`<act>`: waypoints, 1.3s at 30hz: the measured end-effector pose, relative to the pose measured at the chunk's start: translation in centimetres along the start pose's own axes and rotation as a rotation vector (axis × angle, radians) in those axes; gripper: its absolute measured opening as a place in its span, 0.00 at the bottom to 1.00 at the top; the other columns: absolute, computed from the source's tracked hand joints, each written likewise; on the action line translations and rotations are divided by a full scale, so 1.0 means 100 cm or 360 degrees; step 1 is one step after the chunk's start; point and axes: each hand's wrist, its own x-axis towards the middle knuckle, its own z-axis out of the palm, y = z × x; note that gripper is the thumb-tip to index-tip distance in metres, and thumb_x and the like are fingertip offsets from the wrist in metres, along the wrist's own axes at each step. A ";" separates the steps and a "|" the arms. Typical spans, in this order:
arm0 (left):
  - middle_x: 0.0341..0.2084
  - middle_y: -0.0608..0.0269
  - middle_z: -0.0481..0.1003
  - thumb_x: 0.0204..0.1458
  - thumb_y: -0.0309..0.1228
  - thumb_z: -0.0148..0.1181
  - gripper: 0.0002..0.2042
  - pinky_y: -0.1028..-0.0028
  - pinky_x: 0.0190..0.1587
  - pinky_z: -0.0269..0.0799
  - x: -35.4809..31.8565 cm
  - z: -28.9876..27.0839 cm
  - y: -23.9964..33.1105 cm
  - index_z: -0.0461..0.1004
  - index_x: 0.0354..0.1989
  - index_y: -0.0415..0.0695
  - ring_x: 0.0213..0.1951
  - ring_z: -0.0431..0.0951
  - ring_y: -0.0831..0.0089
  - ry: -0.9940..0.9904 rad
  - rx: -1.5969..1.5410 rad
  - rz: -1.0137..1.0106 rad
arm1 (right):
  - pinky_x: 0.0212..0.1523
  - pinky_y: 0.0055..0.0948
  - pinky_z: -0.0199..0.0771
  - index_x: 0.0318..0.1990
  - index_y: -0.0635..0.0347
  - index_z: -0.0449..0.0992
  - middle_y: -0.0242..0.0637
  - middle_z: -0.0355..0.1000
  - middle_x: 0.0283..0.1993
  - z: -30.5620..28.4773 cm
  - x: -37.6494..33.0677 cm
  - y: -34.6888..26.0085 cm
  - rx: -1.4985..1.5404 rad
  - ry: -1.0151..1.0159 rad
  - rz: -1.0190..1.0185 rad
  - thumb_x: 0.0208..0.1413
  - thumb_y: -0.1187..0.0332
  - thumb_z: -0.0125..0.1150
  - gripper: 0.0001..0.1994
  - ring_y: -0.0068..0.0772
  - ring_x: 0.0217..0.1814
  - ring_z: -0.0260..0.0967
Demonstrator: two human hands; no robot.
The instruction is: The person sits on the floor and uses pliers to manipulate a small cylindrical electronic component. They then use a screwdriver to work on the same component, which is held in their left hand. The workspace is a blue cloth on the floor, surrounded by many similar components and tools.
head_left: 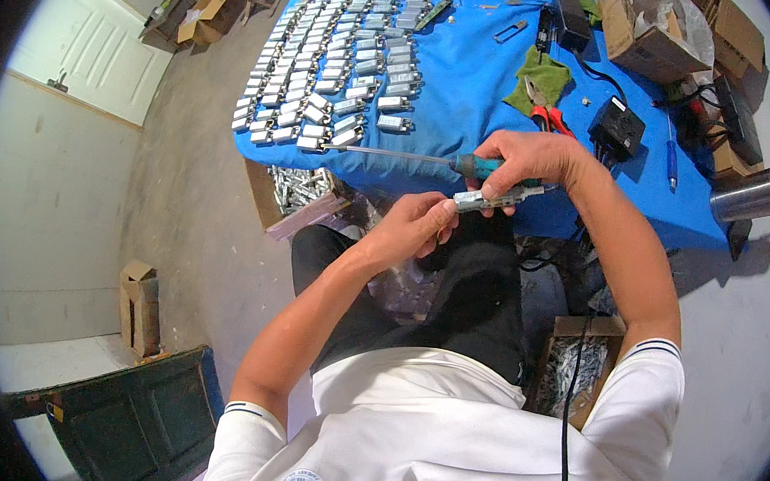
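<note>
Rows of small silver metal parts lie on a blue table. Red pliers rest on a green cloth. A steel cup stands nearby.

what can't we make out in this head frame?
- Small metal part: its middle is hidden by the right hand; the left hand covers its end.
- Screwdriver: the grip end is hidden inside the right hand.
- Rows of metal pieces: too small to tell details.
- Cardboard boxes: cut off by the top edge.
</note>
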 end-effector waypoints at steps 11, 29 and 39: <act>0.15 0.71 0.64 0.66 0.46 0.42 0.22 0.77 0.18 0.56 0.039 0.000 -0.014 0.66 0.26 0.41 0.16 0.61 0.81 0.0720 0.0495 0.0407 | 0.35 0.27 0.65 0.41 0.63 0.76 0.31 0.71 0.29 -0.056 0.017 -0.029 -0.1151 0.1078 -0.0416 0.48 0.54 0.65 0.21 0.26 0.32 0.64; 0.18 0.56 0.71 0.64 0.44 0.47 0.22 0.67 0.29 0.66 0.031 -0.005 -0.022 0.73 0.31 0.34 0.23 0.71 0.68 0.0983 0.0895 0.0317 | 0.40 0.34 0.71 0.57 0.58 0.71 0.45 0.72 0.37 0.132 -0.114 0.045 -0.0927 0.1590 -0.0222 0.54 0.70 0.60 0.21 0.44 0.37 0.72; 0.20 0.51 0.72 0.63 0.44 0.47 0.21 0.63 0.30 0.67 0.031 -0.005 -0.021 0.74 0.31 0.35 0.25 0.73 0.58 0.0946 0.0927 0.0263 | 0.35 0.34 0.72 0.56 0.56 0.74 0.44 0.74 0.35 0.131 -0.102 0.049 -0.1157 0.1655 -0.0348 0.53 0.72 0.61 0.21 0.42 0.32 0.73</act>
